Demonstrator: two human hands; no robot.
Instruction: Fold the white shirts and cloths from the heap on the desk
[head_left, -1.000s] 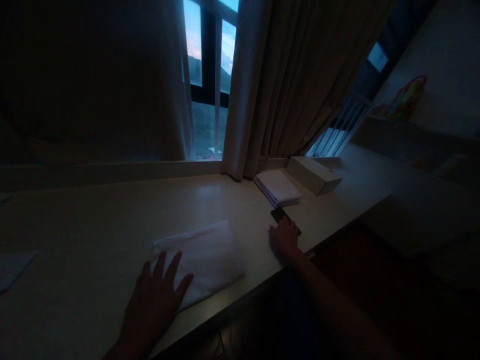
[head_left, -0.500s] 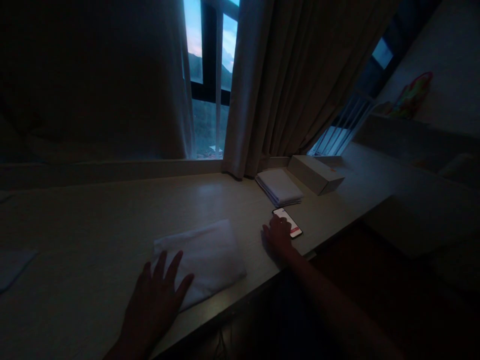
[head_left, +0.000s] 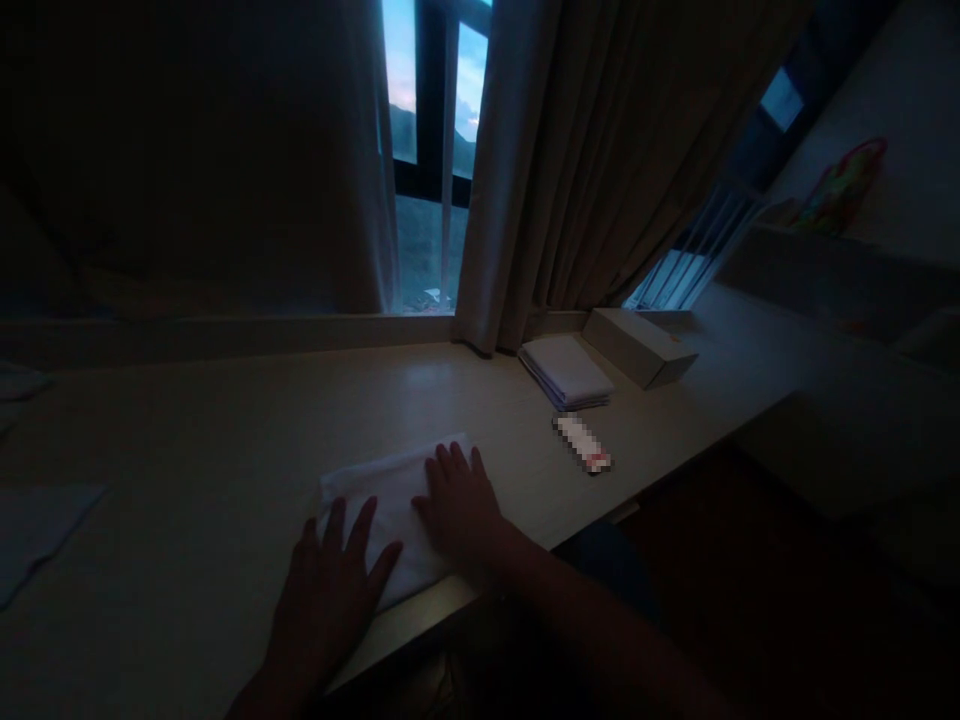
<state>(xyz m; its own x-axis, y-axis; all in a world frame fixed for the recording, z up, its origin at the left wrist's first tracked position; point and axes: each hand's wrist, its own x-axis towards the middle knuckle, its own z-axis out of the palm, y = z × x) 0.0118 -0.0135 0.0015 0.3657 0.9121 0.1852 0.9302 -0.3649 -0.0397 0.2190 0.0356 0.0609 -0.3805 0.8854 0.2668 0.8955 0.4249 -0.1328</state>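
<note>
The fingers (head_left: pixel 363 525) of the left hand (head_left: pixel 324 585) are fanned wide, thumb out, resting over the left part of a folded white cloth (head_left: pixel 399 495) and gripping nothing. The right hand (head_left: pixel 461 505) lies palm down across the cloth's right part, fingers extended and closer together, thumb angled toward the left hand, likewise grasping nothing. The right forearm (head_left: pixel 577 600) slants in from the lower right. The cloth lies near the desk's (head_left: pixel 225 430) front edge; a lit smartphone (head_left: pixel 583 443) lies beyond, right of it.
</note>
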